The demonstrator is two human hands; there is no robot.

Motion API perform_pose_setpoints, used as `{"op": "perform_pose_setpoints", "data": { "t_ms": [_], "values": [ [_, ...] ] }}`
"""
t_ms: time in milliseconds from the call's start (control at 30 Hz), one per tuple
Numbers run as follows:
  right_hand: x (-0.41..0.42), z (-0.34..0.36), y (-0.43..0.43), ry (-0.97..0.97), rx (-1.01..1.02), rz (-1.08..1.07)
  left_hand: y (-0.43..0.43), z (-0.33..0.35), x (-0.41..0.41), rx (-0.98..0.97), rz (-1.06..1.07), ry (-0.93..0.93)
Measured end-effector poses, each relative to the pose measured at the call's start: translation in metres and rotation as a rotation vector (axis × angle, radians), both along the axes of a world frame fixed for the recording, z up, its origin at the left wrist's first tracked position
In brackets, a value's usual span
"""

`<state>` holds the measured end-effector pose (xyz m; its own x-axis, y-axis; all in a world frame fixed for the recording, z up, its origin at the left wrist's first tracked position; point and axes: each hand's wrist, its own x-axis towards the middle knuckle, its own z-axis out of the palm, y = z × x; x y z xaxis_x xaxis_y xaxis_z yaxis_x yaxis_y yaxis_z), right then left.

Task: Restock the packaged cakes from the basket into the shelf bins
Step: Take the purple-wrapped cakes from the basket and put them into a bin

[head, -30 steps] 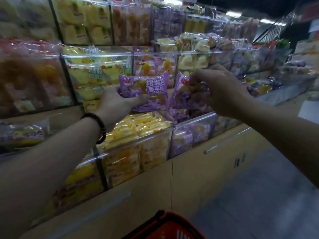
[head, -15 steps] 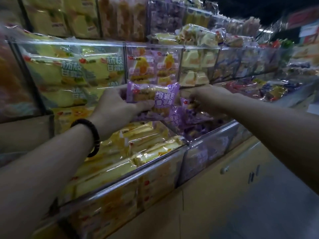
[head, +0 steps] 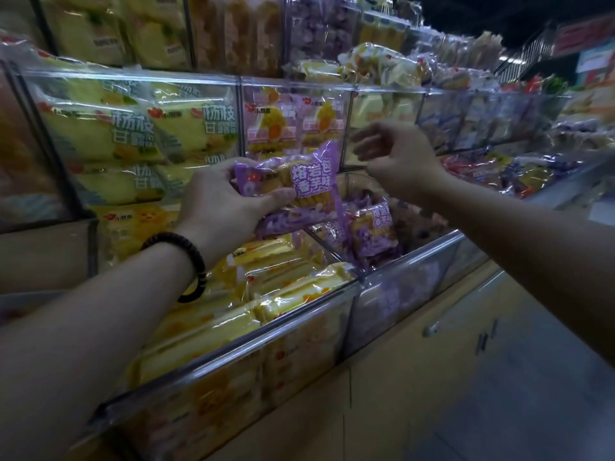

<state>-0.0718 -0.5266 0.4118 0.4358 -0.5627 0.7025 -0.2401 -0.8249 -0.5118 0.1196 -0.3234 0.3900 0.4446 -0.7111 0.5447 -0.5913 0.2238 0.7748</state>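
The left hand is gripping a stack of purple cake packs, thumb across the front label, and is holding it above the left side of the purple bin. The right hand is hovering empty just right of the stack, fingers loosely curled. The basket is not showing in this view. The step in hand is judged to be feeding packs singly into the bin. Each pack is best taken by its sealed edge and laid label up beside the loose purple packs without squeezing the cake. The clear divider is bounding the bin on the left, with yellow packs beyond it, and the upper bins are overhanging the far side. Open room appears to lie toward the bin's right.
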Motion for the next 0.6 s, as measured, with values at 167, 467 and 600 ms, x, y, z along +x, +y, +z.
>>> {"op": "perform_pose_setpoints", "data": {
  "t_ms": [167, 467, 600],
  "values": [
    [0.001, 0.036, 0.074, 0.267, -0.3, 0.165, 0.005, 0.003, -0.003, -0.021, 0.037, -0.073],
    [-0.015, 0.055, 0.075, 0.559, -0.622, -0.018, 0.008, 0.002, -0.012, -0.054, -0.058, -0.216],
    [-0.03, 0.042, 0.051, 0.651, -0.618, -0.11, 0.004, 0.003, -0.013, -0.003, -0.063, -0.221]
  ]
}}
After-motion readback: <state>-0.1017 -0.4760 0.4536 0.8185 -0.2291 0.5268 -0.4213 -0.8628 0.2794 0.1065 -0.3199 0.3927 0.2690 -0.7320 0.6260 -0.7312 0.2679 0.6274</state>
